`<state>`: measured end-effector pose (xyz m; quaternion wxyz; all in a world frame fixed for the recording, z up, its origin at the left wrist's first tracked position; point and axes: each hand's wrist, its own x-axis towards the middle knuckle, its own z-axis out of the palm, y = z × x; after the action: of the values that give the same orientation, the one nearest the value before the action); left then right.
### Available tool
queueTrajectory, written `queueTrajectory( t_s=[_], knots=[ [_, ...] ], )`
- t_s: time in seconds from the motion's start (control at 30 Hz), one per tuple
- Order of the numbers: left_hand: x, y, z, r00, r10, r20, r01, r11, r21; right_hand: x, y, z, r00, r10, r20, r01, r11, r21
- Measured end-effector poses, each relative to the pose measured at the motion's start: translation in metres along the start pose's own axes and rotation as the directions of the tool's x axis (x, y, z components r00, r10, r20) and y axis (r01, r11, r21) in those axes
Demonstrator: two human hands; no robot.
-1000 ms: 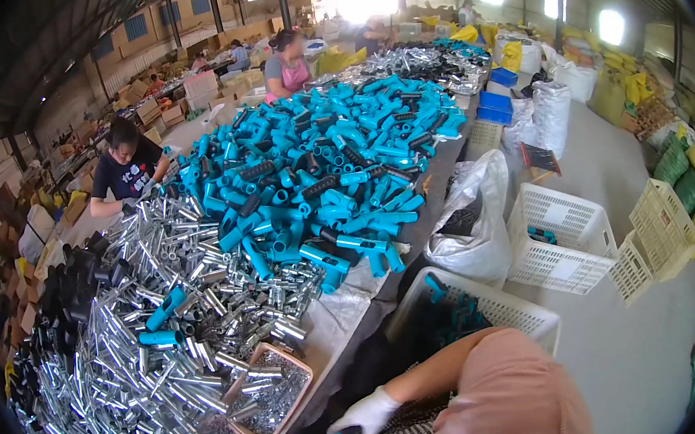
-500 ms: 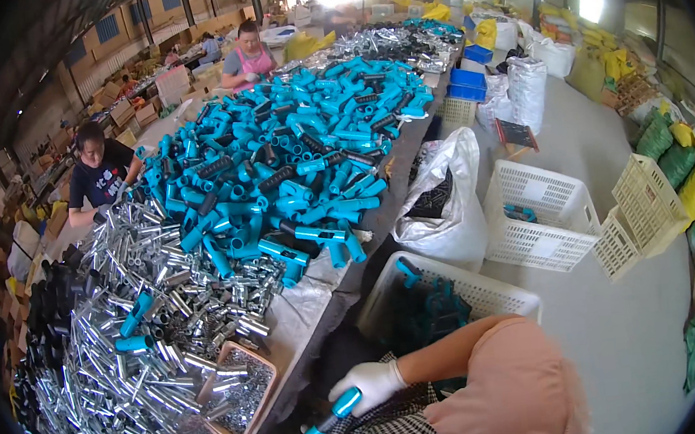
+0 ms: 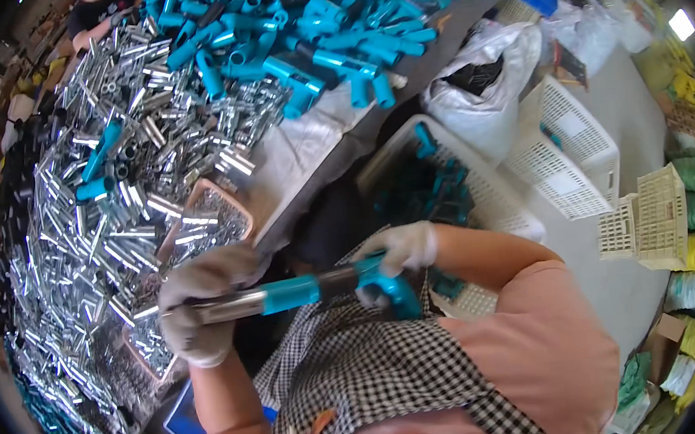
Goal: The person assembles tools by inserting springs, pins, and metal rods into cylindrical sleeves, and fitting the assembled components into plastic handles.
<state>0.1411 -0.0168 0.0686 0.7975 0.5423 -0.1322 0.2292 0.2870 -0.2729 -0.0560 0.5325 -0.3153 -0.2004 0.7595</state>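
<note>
head view: nearest the camera, a black-and-white checked apron (image 3: 344, 359) lies over a pink shirt (image 3: 542, 324), with a small orange patch (image 3: 321, 423) on its front. just beyond it, a long piece of work is held level across the body, between the table edge and the apron. the gloved left hand (image 3: 194, 294) has its fingers clamped around the silver tube (image 3: 239, 305) at one end, and a thin rod (image 3: 146, 313) juts out past that hand. next along comes a teal sleeve (image 3: 290, 294), then a dark section (image 3: 337, 283). at the other end the gloved right hand (image 3: 401, 249) has its fingers closed on a curved teal handle (image 3: 392, 288); exactly how each finger sits is partly hidden. by the left forearm is a blue tray (image 3: 185, 429). past the left hand, a pinkish tray (image 3: 239, 204) of small metal bits sits beside a heap of silver tubes (image 3: 77, 276). past the right arm stand a white crate (image 3: 500, 194) of teal parts and a white sack (image 3: 481, 125) with dark contents. farther off, a teal pile (image 3: 304, 24) covers the table, and a co-worker's arm (image 3: 100, 32) reaches its far side.
</note>
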Motion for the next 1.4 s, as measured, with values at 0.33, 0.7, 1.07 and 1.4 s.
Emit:
queueTrajectory(
  t_s=[0.33, 0.7, 1.07, 1.4],
  knots=[
    [-0.009, -0.066, -0.023, 0.984, 0.031, 0.178, -0.18, 0.173, 0.968, -0.124, 0.026, -0.049, 0.906, 0.234, -0.353, -0.267, 0.962, -0.048],
    [-0.022, -0.066, -0.078, 0.998, 0.043, -0.04, 0.052, -0.3, 0.953, -0.124, -0.001, -0.153, 0.47, 0.013, -0.883, -0.866, 0.197, -0.458],
    [-0.024, -0.076, -0.09, 0.993, 0.078, -0.088, 0.109, -0.329, 0.938, -0.219, 0.068, -0.414, 0.524, -0.341, -0.78, -0.416, 0.697, -0.584],
    [-0.009, -0.086, -0.078, 0.997, 0.061, -0.039, 0.063, -0.451, 0.89, -0.114, 0.086, -0.424, 0.197, -0.298, -0.934, -0.972, -0.183, -0.147]
  ],
)
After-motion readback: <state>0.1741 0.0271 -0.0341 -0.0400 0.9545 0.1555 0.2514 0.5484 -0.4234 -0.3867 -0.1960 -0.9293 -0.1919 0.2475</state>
